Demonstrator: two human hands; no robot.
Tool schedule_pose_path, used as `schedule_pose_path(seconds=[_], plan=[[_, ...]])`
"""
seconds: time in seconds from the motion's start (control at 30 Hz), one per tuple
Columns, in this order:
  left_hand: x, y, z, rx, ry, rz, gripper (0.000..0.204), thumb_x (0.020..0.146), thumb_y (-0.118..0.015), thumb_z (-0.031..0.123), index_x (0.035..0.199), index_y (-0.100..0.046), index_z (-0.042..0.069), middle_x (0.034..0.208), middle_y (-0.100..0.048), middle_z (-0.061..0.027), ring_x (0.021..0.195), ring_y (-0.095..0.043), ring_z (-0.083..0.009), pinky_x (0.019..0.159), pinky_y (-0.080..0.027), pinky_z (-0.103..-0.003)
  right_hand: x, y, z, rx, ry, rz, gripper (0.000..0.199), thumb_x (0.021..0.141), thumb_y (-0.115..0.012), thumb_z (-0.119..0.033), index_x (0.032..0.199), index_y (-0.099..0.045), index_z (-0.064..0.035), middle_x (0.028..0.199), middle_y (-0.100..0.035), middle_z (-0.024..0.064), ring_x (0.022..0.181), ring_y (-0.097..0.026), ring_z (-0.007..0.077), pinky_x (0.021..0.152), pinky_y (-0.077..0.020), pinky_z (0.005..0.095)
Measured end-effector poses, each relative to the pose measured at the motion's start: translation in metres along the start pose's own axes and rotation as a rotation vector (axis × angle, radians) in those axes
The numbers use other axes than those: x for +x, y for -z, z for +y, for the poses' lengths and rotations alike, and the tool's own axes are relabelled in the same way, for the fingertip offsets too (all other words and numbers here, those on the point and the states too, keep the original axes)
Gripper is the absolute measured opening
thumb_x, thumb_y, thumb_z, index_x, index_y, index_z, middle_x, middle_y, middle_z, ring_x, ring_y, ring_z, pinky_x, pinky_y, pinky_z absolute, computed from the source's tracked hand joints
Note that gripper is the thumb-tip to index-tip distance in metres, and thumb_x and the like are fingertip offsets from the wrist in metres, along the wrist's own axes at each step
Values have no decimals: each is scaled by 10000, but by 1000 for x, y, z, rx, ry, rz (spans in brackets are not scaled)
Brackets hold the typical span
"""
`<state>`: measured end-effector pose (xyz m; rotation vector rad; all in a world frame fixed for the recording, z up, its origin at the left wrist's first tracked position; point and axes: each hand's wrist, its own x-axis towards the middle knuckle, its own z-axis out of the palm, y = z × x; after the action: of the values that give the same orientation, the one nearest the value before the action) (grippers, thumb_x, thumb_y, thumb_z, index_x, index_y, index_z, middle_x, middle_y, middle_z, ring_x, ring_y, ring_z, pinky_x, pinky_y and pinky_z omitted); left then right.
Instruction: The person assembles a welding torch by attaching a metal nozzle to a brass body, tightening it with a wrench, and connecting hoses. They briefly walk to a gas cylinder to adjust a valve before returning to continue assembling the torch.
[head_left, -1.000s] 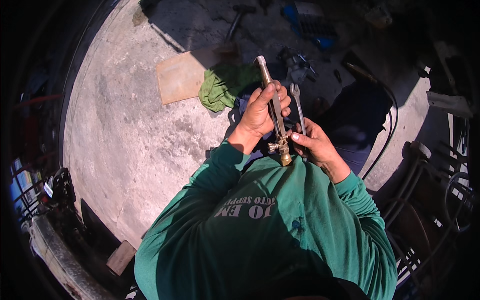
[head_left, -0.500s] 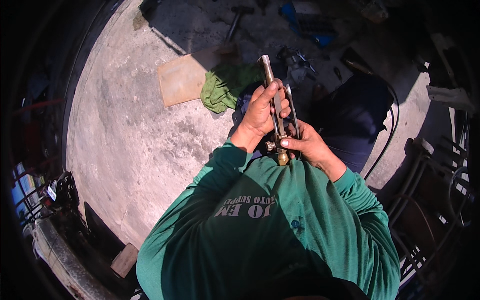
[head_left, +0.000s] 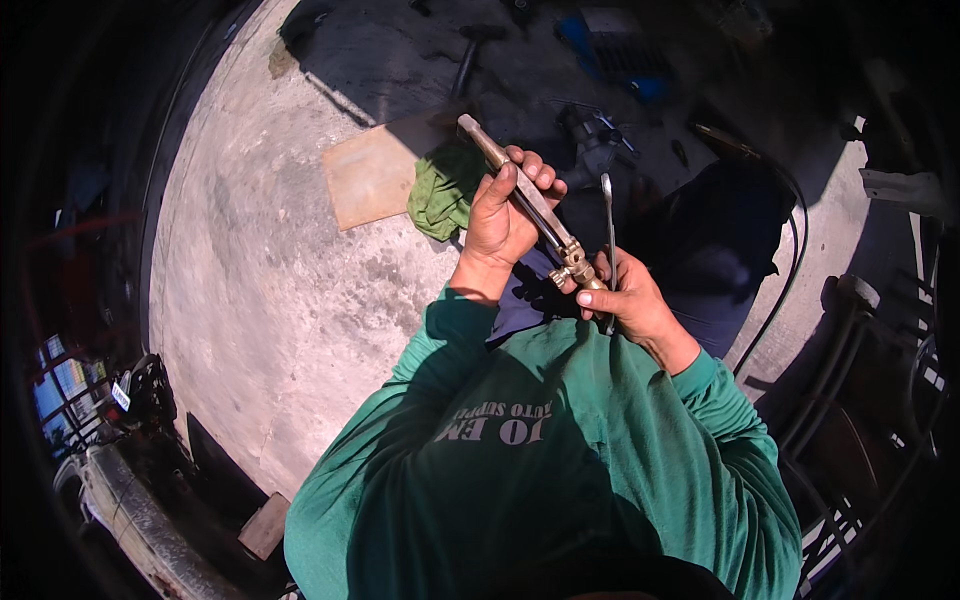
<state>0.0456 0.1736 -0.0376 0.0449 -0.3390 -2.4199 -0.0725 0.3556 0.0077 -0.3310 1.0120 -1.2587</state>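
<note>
My left hand (head_left: pixel 500 228) is wrapped round the grip of a metal gas torch handle (head_left: pixel 549 222) with a brass valve knob near its lower end. The torch slants from upper left to lower right in front of my green shirt. My right hand (head_left: pixel 637 303) is closed at the torch's lower end, its thumb beside the brass fitting. A slim steel wrench (head_left: pixel 610 222) stands up out of those same right fingers, its upper end apart from the torch. The right fingers partly hide the torch's end and the wrench's lower part.
A green cloth (head_left: pixel 437 198) lies against a tan board (head_left: pixel 370 177) on the concrete floor. Farther off in shade are a hammer (head_left: pixel 468 68) and a blue tray (head_left: pixel 640 85). A black hose (head_left: pixel 790 270) curves at the right, near a metal frame (head_left: pixel 825 375).
The torch has tilted, its far end swinging left and its lower end moving right. My left hand has shifted slightly left. The wrench now stands more upright and farther from the torch.
</note>
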Motion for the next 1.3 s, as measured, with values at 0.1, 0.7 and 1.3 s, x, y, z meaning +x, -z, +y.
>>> schedule_pose_path(seconds=[0.1,0.7,1.3], plan=[[0,-4,9,153,-55,25,269,956,-717,267,1126,-576,114,1005,-571,-36,1025,-586,-219,1013,-494,-459,-1,9,-19,-134,113,69,430,844,-757,50,846,-365,-127,914,-662,103,907,-713,144,550,-492,207],[-20,-85,12,153,985,-24,658,1000,-508,594,1228,-529,-23,859,-541,-106,581,-518,-167,496,-507,-280,56,46,-180,-638,256,-300,398,747,-817,-21,1060,-571,-28,1077,-711,102,890,-670,156,787,-552,290],[-9,4,-15,454,228,335,287,1030,-614,310,1181,-484,103,941,-624,-65,845,-666,-184,765,-585,-358,22,16,-116,-735,583,144,354,872,-601,-174,1120,-697,60,985,-698,139,855,-668,182,794,-510,294]])
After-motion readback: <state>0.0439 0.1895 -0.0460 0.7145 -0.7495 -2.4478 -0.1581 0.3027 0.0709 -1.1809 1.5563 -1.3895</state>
